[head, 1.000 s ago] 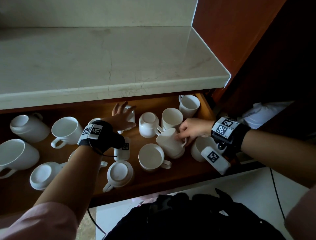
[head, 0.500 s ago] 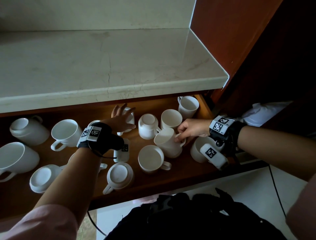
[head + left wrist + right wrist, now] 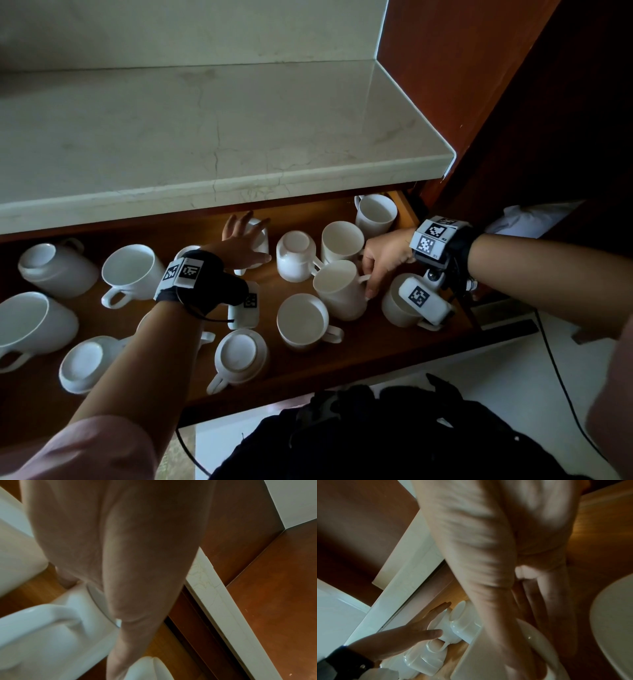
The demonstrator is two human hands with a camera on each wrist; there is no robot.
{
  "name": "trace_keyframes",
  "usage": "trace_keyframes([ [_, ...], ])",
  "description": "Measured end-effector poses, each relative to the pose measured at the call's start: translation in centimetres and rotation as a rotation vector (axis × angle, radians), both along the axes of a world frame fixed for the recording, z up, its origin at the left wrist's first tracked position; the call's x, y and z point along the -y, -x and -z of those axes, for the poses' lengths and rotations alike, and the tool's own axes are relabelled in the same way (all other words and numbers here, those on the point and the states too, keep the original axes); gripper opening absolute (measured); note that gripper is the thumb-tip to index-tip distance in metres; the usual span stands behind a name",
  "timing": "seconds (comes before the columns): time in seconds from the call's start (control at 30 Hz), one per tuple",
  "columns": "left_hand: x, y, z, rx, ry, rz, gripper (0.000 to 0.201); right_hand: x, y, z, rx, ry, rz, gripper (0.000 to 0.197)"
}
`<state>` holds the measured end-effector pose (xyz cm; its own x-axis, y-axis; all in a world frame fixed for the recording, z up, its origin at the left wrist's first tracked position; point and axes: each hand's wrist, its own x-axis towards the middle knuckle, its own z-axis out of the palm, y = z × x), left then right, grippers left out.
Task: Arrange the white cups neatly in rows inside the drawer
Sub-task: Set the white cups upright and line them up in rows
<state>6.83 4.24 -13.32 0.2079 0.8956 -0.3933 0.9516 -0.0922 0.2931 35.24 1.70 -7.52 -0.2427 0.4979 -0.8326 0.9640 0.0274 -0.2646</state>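
From the head view we see the wooden drawer (image 3: 359, 353) pulled out beneath a pale stone tabletop (image 3: 205, 137), with white cups scattered across its floor, some upright, some upside down, and no rows among them. Our left hand (image 3: 239, 245) reaches to the back of the drawer, fingers spread and straight over a cup at the back (image 3: 258, 240) (most of it is hidden by the hand), so that grip is apart and clamps nothing. Our right hand (image 3: 383, 260) has its fingers curled at the handle of a tilted cup (image 3: 339, 291), which leans among its neighbours near the drawer's right end; that grip is clamped on this cup. Just beside it stand an upside-down cup (image 3: 296, 255), an upright cup (image 3: 342, 241) behind it, another in the far right corner (image 3: 375, 216), and one with its mouth up nearer the front (image 3: 303, 322). An inverted cup (image 3: 239, 356) sits at the front edge, and further cups lie toward the left end. In the left wrist view the palm (image 3: 120, 540) fills the frame, blurred, above a white cup handle (image 3: 42, 615) and the drawer's wood. In the right wrist view our right fingers (image 3: 544, 595) bend down by a white rim (image 3: 539, 639), and across the drawer the left hand (image 3: 412, 632) lies flat against a cup.
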Motion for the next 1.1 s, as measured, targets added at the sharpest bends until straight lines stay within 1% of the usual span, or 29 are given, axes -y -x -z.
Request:
trace_keyframes([
  [0.17, 0.3, -0.3, -0.4, -0.018, -0.017, 0.013, 0.083, -0.5, 0.9, 0.1, 0.146, 0.018, -0.146, 0.032],
  [0.37, 0.4, -0.3, -0.9, -0.007, -0.005, 0.019, 0.081, -1.1, 1.8, 0.3, 0.26, 0.019, -0.297, 0.038],
  [0.47, 0.3, -0.1, -0.7, 0.006, 0.0, 0.009, 0.081, -1.3, 1.9, 0.4, 0.25, 0.085, -0.302, 0.032],
  [0.53, 0.2, -0.1, -0.6, 0.011, 0.008, 0.002, 0.082, -1.3, 2.0, 0.3, 0.201, 0.185, -0.258, 0.024],
  [0.6, 0.2, 0.0, -0.6, 0.012, 0.012, -0.002, 0.081, -1.2, 1.9, 0.1, 0.178, 0.216, -0.239, 0.025],
  [0.7, 0.2, 0.0, -0.6, 0.015, 0.018, -0.009, 0.08, -1.1, 1.7, -0.1, 0.17, 0.195, -0.268, 0.027],
  [0.8, 0.3, 0.0, -0.7, 0.028, 0.02, -0.014, 0.08, -1.2, 1.6, 0.2, 0.205, 0.158, -0.321, 0.016],
  [0.97, 0.5, -0.2, -1.0, 0.027, 0.009, -0.003, 0.079, -1.4, 1.5, 0.3, 0.293, 0.043, -0.372, 0.03],
  [1.1, 0.4, -0.2, -0.8, 0.02, 0.006, -0.006, 0.08, -1.7, 1.0, 0.8, 0.339, -0.022, -0.391, 0.028],
])
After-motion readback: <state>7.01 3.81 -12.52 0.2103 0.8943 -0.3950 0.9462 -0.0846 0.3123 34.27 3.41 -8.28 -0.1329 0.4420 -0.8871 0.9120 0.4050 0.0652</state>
